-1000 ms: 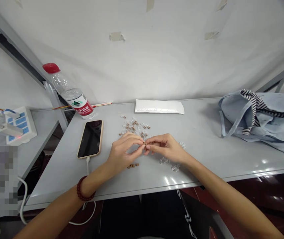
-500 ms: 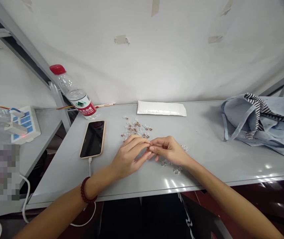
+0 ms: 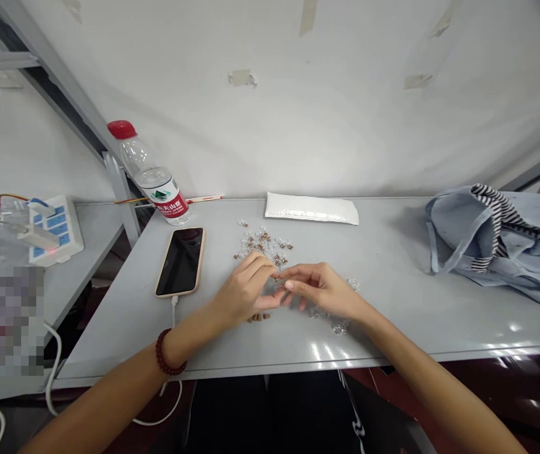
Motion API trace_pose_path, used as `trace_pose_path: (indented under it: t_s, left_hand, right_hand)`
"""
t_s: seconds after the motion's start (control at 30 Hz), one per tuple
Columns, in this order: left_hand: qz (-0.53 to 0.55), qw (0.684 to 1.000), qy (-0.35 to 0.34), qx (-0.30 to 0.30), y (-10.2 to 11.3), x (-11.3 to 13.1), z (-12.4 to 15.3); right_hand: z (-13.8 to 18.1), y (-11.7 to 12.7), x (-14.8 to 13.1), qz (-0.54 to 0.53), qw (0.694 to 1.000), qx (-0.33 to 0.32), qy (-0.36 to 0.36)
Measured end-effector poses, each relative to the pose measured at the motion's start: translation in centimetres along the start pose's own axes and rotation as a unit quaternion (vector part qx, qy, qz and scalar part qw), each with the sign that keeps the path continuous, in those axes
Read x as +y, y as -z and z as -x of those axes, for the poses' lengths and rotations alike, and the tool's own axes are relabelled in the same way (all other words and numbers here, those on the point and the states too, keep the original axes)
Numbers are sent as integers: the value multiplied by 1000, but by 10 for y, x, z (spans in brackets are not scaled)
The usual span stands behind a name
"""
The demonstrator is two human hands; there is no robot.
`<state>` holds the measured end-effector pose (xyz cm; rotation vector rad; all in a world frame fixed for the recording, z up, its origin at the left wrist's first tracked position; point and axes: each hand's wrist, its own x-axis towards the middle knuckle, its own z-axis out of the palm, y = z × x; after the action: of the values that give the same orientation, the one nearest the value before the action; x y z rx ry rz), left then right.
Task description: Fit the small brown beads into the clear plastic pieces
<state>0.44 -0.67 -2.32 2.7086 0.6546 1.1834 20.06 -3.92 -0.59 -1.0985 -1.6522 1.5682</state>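
Note:
My left hand [image 3: 246, 287] and my right hand [image 3: 324, 291] meet fingertip to fingertip above the table. The thumb and forefinger of my right hand are closed in a pinch on a tiny clear piece. My left fingers curl against the same spot, with a small brownish bit at their tips; what they hold is too small to make out. Behind my left hand lies a pile of tiny clear glass pieces with brown cork ends [image 3: 263, 239]. Loose corks [image 3: 259, 317] lie below my left palm. Under my right wrist are clear pieces without brown ends [image 3: 339, 326].
A phone [image 3: 181, 261] on a white charging cable [image 3: 174, 309] lies at left, near a red-capped water bottle [image 3: 160, 186]. A white padded packet [image 3: 311, 209] lies by the wall. A light blue denim bag [image 3: 510, 239] is at right; a power strip [image 3: 57, 230] is far left.
My left fingers have drawn back a little and curled more, opening a gap above the thumb. Loose corks now show below my left hand. The whole view has shifted slightly.

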Motion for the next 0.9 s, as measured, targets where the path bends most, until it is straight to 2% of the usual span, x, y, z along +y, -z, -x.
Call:
trace_pose_path:
  t_s: [0.1,0.17,0.3,0.4,0.47,0.53,0.6,0.67,0.73,0.9]
  left_hand:
    - [-15,997,45,-66,-2,-8,4]
    - [-34,992,74,-92,-3,-12,6]
    - [-63,990,113,-62,-2,-14,4]
    - [-36,987,147,-50,9,-14,-1]
    - [26,978,187,-86,21,-14,-4]
    - [101,956,210,-176,33,-13,-5]
    - [145,938,190,-251,41,-12,-4]
    - [165,924,158,-305,44,-9,-2]
    - [170,918,132,-334,42,-6,0]
    - [162,917,104,-349,29,2,2]
  right_hand:
    - [2,10,-1,83,991,101,7]
    - [4,20,-2,139,981,131,12]
    - [13,41,-5,206,968,141,29]
    - [19,51,-8,226,960,162,38]
    - [21,54,-8,239,962,131,30]
    - [21,55,-7,264,962,74,13]
    - [19,55,-4,291,956,34,3]
    - [18,55,-1,304,952,21,8]
    - [16,56,2,303,953,17,14]
    - [13,54,4,303,953,-15,12]
